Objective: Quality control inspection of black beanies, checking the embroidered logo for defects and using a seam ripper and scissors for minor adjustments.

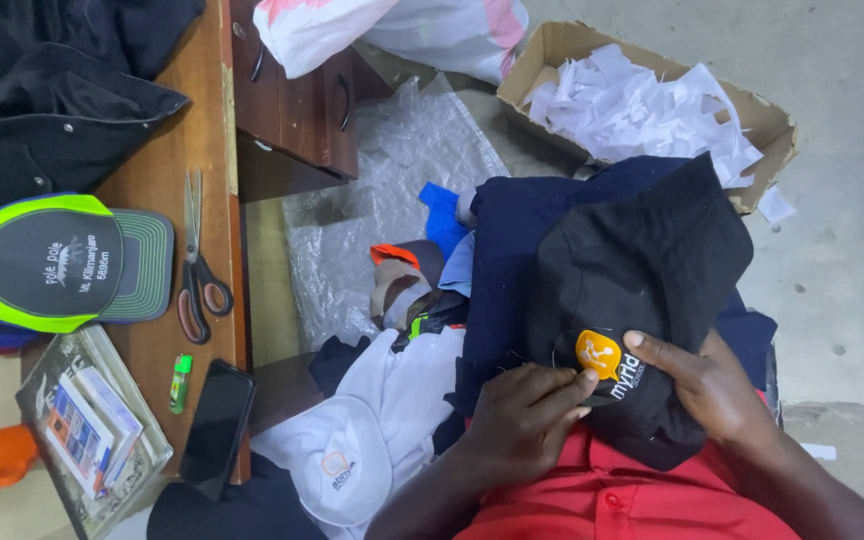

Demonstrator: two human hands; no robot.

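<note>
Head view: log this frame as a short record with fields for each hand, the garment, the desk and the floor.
left hand: fingertips pinched at the orange patch
right hand: flat on the black cap, beside the patch
lap: black cap over navy cloth; white cap beside it
desk: scissors, grey-green cap, phone, lighter
floor: box of white scraps
</note>
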